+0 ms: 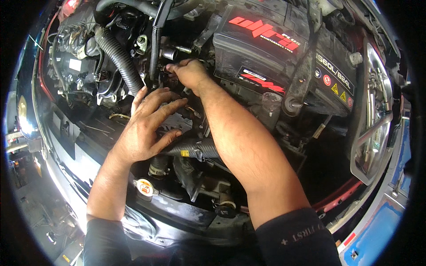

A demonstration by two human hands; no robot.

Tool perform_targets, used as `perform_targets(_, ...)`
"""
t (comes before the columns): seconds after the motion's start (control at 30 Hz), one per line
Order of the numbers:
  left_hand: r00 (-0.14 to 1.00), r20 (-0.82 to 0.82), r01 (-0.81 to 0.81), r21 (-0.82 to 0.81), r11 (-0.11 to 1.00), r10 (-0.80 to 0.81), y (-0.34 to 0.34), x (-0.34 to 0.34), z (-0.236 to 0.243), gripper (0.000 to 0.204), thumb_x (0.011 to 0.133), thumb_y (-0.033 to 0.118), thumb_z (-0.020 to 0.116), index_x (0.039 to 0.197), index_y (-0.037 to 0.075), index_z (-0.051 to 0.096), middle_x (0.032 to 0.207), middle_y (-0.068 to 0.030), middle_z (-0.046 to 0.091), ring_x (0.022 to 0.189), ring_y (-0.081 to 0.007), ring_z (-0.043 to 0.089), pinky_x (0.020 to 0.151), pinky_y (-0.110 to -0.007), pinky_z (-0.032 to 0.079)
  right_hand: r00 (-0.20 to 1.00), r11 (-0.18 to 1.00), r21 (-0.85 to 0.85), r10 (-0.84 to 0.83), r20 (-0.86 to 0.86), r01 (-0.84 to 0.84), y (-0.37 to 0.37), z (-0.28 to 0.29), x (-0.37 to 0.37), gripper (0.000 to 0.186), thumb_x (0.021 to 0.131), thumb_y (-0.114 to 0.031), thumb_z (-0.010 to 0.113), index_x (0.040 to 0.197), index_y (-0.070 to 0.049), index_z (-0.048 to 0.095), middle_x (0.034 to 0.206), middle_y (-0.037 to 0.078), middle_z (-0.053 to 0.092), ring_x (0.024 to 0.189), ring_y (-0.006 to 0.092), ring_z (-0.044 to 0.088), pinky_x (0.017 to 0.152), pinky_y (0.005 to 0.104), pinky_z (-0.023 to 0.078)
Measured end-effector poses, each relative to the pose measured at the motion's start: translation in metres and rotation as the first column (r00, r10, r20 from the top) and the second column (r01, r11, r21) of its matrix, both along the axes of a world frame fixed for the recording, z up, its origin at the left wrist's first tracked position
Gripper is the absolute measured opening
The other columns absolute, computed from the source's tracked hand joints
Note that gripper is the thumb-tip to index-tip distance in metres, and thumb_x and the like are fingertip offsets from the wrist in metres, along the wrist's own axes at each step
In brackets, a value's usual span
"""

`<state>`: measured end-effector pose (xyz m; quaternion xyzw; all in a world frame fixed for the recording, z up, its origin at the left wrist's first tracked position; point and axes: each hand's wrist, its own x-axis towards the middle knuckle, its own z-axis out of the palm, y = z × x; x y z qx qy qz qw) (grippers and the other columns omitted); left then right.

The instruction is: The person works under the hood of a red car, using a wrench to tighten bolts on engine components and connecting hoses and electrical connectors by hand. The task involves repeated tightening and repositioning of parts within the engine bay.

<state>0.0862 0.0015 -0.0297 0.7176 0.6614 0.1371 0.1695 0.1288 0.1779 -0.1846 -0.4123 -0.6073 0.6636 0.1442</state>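
Observation:
My left hand [148,122] is spread over the engine bay, palm down, with nothing in its grasp. Its fingertips lie by the lower end of a thick black corrugated hose [117,57]; the thumb is just above a black ribbed radiator hose [199,149]. Further in, my right hand [191,76] reaches down between the engine and the car battery [222,51]. Its fingers are curled, the thumb pointing left, beside a short metal pipe end [168,53]. Whatever those fingers grip is hidden beneath the hand.
A radiator cap [145,187] sits near the front edge, left of the middle. The battery hold-down bracket [301,80] crosses the battery's right part. At far right stands a headlight [375,119]. A thin corrugated tube [155,53] runs down beside my right hand.

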Motion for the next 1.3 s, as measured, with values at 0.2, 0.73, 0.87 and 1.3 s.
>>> perform_targets(0.2,0.999,0.038,-0.003,0.019,1.0,0.002,-0.002,-0.002,0.0,0.056,0.078,0.022,0.074,0.131,0.012,0.058,0.13,-0.0121,0.054,0.133,-0.0316,0.043,0.116,-0.053,0.013,0.985,0.979,-0.112,-0.17,-0.007,0.168,0.009,-0.017,-0.006,0.024,0.091,-0.011,0.048,0.093,0.002,0.068,0.088,0.011,0.068,0.081,0.0221,0.064,0.075,0.0385,0.048)
perform_targets(0.73,1.0,-0.018,-0.016,0.108,0.994,0.018,0.003,0.003,-0.007,0.042,0.076,0.014,0.073,0.117,0.009,0.065,0.116,-0.01,0.061,0.122,-0.0288,0.052,0.114,-0.048,0.019,0.974,0.982,-0.132,-0.111,0.198,0.138,0.004,0.015,0.012,0.031,0.09,-0.014,0.053,0.113,0.002,0.065,0.11,0.021,0.066,0.102,0.0305,0.064,0.089,0.0423,0.048)
perform_targets(0.87,0.999,-0.037,-0.003,0.117,0.993,0.007,0.002,0.003,-0.007,0.043,0.076,0.014,0.073,0.118,0.008,0.065,0.118,-0.0103,0.061,0.123,-0.0288,0.052,0.113,-0.048,0.019,0.996,0.997,-0.026,0.07,0.049,-0.069,0.0,0.018,0.01,0.036,0.092,-0.029,0.062,0.111,0.0,0.066,0.105,0.017,0.068,0.095,0.0272,0.065,0.085,0.0415,0.048)
perform_targets(1.3,1.0,0.027,-0.005,0.092,0.996,0.002,-0.003,-0.001,-0.004,0.047,0.077,0.016,0.073,0.122,0.009,0.062,0.121,-0.0113,0.059,0.126,-0.0299,0.049,0.114,-0.051,0.019,0.993,0.984,-0.177,0.037,0.108,-0.017,-0.003,0.023,0.018,0.037,0.088,-0.036,0.067,0.104,-0.002,0.069,0.107,0.015,0.067,0.103,0.0267,0.061,0.089,0.0405,0.046)
